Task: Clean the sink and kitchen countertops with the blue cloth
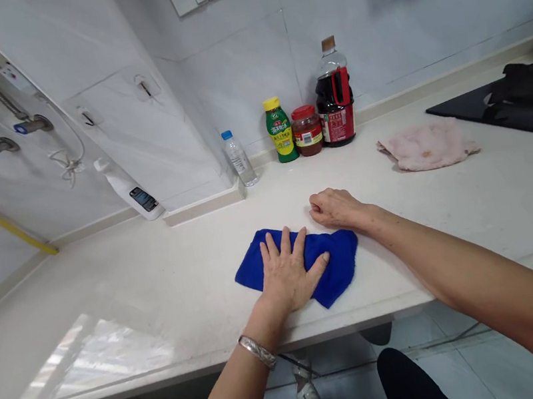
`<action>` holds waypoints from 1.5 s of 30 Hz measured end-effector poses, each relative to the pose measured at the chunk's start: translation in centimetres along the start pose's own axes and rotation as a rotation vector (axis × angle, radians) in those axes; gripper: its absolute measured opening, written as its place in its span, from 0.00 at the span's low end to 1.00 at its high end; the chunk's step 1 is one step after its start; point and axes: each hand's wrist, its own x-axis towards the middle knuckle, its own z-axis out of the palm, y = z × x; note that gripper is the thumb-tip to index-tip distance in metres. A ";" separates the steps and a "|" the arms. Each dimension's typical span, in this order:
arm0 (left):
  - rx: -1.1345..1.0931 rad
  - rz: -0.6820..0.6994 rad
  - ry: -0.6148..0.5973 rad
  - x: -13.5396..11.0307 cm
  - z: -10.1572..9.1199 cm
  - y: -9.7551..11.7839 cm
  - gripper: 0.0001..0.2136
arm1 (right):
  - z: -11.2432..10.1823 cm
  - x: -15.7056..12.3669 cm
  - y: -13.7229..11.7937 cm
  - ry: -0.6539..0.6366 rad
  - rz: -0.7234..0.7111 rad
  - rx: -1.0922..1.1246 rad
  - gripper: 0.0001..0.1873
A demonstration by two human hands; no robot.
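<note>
My left hand (288, 273) lies flat with fingers spread on a blue cloth (340, 262), pressing it against the white countertop (170, 295). A silver bracelet (257, 351) circles that wrist. Just beyond the cloth's far right corner, my right hand (336, 207) rests on the counter, curled into a fist. Nothing shows in its fingers, though its palm side is hidden. The cloth is spread out, somewhat rumpled, with its middle covered by my left hand.
Along the wall stand a small clear bottle (241, 160), a green sauce bottle (281, 131), a red-lidded jar (307, 131) and a large dark sauce bottle (334, 98). A pink cloth (428, 145) lies near the black cooktop (509, 104). A white bottle (131, 192) leans left.
</note>
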 end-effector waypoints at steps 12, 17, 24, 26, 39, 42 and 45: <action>0.082 -0.039 0.067 5.8 -0.3 -5.8 0.34 | -0.7 -0.3 0.1 -0.036 0.063 0.077 0.15; 0.164 -0.134 0.056 8.0 -0.7 -9.0 0.30 | -0.6 -0.5 -0.3 -0.042 0.046 0.047 0.16; 0.177 -0.306 0.052 10.4 -1.9 -12.4 0.32 | -0.5 -0.4 -1.0 -0.026 0.050 0.016 0.16; 0.168 -0.349 0.073 11.1 -2.1 -13.6 0.33 | -0.4 -0.2 -1.0 -0.019 0.042 0.006 0.16; 0.068 -0.576 0.161 13.7 -2.7 -18.3 0.38 | -0.4 0.2 -1.5 -0.030 0.023 -0.004 0.17; 0.056 -0.608 0.173 13.2 -2.6 -17.3 0.39 | -0.3 0.4 -1.7 -0.044 0.043 0.005 0.16; 0.065 -0.626 0.167 12.0 -2.3 -15.4 0.41 | -0.3 0.7 -1.5 -0.043 0.063 0.040 0.15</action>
